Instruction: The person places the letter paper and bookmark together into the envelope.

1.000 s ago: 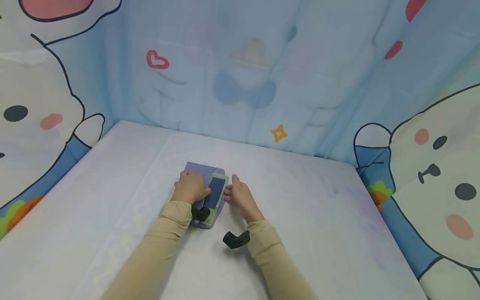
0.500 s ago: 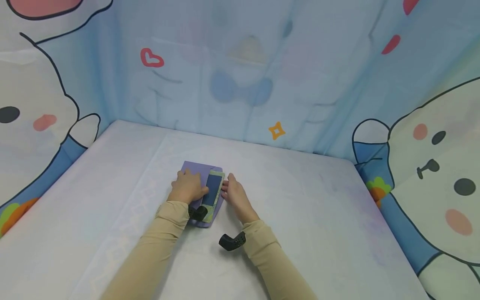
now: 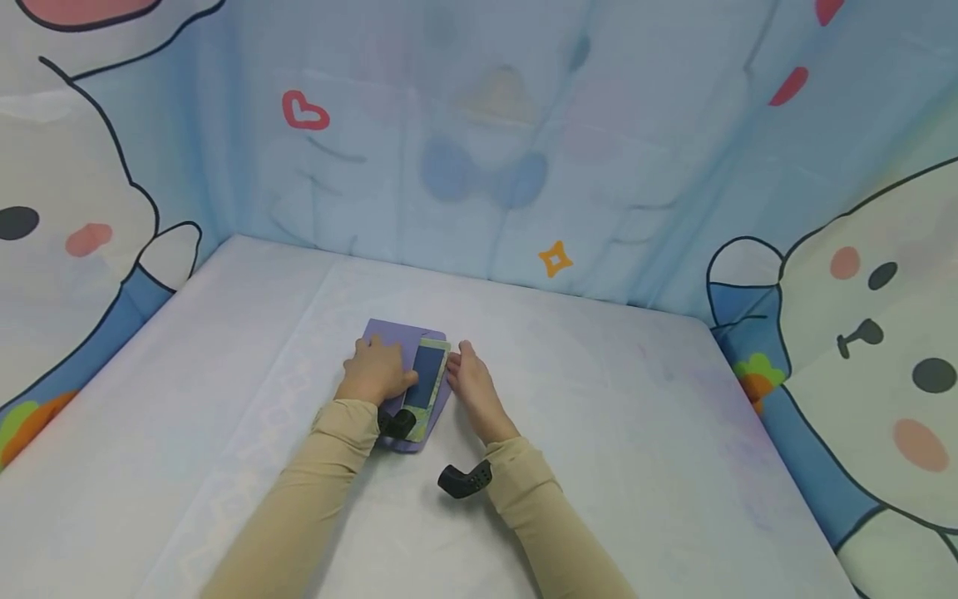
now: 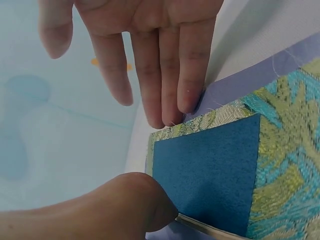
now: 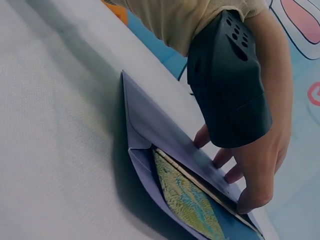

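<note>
A purple folder (image 3: 405, 334) lies on the table, its near edge folded up in the right wrist view. In it is a slim booklet (image 3: 421, 421) with a green and turquoise woven pattern and a dark blue panel (image 4: 210, 170). My left hand (image 3: 372, 371) rests spread on the folder's left part. Its thumb (image 4: 145, 200) touches the booklet's left edge, and its fingertips (image 5: 222, 158) stand at the folder's outer edge. On the other side my right hand (image 3: 475, 391) has fairly straight fingers, with fingertips (image 4: 172, 117) right at the booklet's right edge.
A white cloth covers the table (image 3: 636, 466). Behind it hangs a blue curtain (image 3: 359, 200) with cartoon figures. Black wrist mounts sit on both wrists, the right one (image 3: 464, 481) jutting over the cloth and the left one (image 3: 397, 424) overlapping the folder.
The head view has shifted slightly. Both hands keep nearly the same place at the folder and the booklet.
</note>
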### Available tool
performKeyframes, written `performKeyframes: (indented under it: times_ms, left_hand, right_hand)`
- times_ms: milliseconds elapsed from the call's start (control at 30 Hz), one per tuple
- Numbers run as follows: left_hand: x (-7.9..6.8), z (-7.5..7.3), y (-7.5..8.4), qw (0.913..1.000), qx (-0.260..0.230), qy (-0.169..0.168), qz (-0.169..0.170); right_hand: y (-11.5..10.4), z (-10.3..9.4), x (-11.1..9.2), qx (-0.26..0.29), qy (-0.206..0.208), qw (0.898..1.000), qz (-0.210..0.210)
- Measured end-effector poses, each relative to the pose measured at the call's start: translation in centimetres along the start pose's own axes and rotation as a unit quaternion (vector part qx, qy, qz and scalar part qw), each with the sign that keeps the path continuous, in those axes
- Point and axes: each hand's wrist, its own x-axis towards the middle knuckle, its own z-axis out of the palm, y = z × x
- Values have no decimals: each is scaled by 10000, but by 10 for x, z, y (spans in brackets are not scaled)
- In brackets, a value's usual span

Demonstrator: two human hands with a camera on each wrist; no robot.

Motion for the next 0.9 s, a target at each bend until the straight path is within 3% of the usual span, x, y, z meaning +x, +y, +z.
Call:
performKeyframes:
  times_ms: [233, 467, 900]
  left_hand:
    - [0, 0, -1, 10000, 30, 4, 26]
    - [-2, -1, 0, 10000, 11, 15, 16]
    - [-1, -1, -1, 9999, 33, 96, 27]
  right_hand:
    - [2, 1, 4, 694, -183, 9971, -240]
    - [15, -2, 10, 1704, -478, 9825, -579]
    - [22, -1, 18, 1775, -761, 9747, -1123]
